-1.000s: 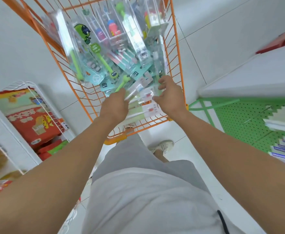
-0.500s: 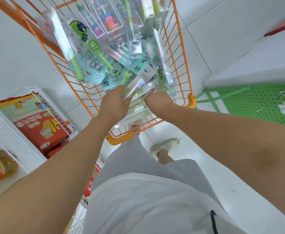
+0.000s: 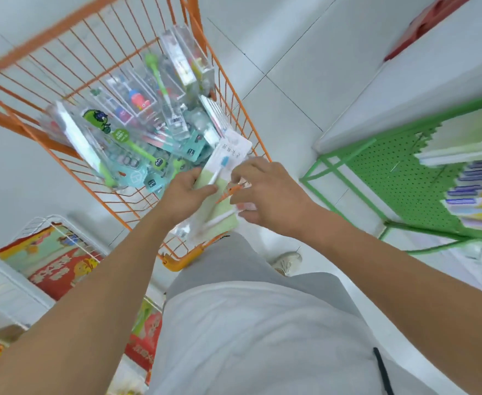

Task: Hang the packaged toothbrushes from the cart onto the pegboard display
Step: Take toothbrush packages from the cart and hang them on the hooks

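- Since half a second earlier, both hands had lifted a flat toothbrush pack up off the pile at the near right corner of the orange cart.
- Head view: the left hand pinched the pack's left edge, thumb on top; the right hand curled its fingers round the right edge.
- The pack's long axis ran from the near rail up toward the cart's right rim, brush head and white header card pointing away.
- Other packs lay heaped behind it.
- Risk, as I judged it: the slick blister could slip or snag the wire rim while swinging to the green pegboard at right.
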{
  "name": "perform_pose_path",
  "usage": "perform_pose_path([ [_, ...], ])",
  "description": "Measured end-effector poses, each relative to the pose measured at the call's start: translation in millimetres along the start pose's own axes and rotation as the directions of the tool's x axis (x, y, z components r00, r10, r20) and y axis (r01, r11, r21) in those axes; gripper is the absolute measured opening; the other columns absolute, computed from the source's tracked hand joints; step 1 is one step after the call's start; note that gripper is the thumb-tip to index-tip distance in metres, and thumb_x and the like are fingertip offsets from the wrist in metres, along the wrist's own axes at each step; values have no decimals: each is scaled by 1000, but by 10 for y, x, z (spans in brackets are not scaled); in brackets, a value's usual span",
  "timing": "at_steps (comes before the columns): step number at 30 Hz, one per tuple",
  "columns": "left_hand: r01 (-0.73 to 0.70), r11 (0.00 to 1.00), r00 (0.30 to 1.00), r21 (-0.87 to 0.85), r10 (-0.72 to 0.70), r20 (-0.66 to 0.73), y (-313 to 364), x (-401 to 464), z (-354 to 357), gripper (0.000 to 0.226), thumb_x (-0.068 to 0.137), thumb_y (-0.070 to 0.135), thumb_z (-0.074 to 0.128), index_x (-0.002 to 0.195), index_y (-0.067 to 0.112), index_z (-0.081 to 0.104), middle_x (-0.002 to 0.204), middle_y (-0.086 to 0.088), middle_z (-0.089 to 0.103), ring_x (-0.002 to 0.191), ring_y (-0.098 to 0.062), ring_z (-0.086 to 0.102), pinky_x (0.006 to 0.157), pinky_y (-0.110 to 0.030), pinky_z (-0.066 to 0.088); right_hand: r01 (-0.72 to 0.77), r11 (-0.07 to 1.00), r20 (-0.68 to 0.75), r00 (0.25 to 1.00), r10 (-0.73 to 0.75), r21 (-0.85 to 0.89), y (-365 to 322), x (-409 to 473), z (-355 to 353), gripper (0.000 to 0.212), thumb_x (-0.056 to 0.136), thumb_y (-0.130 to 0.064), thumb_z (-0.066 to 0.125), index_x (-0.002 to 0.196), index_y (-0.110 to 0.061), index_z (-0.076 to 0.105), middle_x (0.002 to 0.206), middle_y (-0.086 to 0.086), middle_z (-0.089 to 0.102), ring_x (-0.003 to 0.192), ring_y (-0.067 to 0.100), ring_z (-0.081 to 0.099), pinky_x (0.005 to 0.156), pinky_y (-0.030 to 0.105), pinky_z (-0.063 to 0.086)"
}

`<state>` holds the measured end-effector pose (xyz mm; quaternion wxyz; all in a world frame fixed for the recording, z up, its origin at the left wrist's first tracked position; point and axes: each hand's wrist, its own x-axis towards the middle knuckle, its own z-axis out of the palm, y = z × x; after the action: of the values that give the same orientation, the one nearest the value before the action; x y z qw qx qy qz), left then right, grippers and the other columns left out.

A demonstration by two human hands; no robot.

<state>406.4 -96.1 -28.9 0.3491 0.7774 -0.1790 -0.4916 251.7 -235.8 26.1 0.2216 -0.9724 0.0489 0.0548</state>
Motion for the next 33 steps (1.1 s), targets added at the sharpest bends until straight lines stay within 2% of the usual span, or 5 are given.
perform_pose_path([
  [4,-107,993,981,45,98,165,619,44,276,21,92,18,69,113,19,69,106,1,74,90,-15,69,77,-18,51,-328,817,4,929,370,475,428,-572,-578,17,80,-16,82,95,-25,80,131,-5,51,111,13,58,96,25,46],
  [8,-177,978,916,108,123,381,1232,90,762,24,89,24,74,112,22,71,109,-3,76,103,-25,71,93,-44,55,-448,675,-72,801,594,586,735,-1243,-1063,23,74,-13,88,93,-23,81,128,-4,58,106,-6,54,87,9,39],
  [16,-238,971,909,20,215,357,1909,-314,2212,31,76,16,87,103,12,73,98,-5,78,82,-11,72,75,-23,57,-106,253,-198,368,908,962,1121,-2474,-1274,83,71,11,84,134,-32,50,121,3,64,94,23,74,79,35,61],
  [20,-240,970,936,27,224,272,1996,-479,2816,27,77,11,85,101,10,72,90,1,78,72,-3,70,62,-13,49,95,49,-73,266,961,994,1260,-2935,-1168,11,101,-8,59,111,-9,63,100,11,75,94,27,75,80,41,62],
  [33,-373,909,921,185,339,193,2169,-382,3226,26,100,38,58,114,19,68,96,3,73,85,-1,64,73,-15,44,-58,52,-44,122,992,997,2362,-2900,-753,36,86,-41,61,75,-7,54,69,9,52,66,34,59,76,69,53],
])
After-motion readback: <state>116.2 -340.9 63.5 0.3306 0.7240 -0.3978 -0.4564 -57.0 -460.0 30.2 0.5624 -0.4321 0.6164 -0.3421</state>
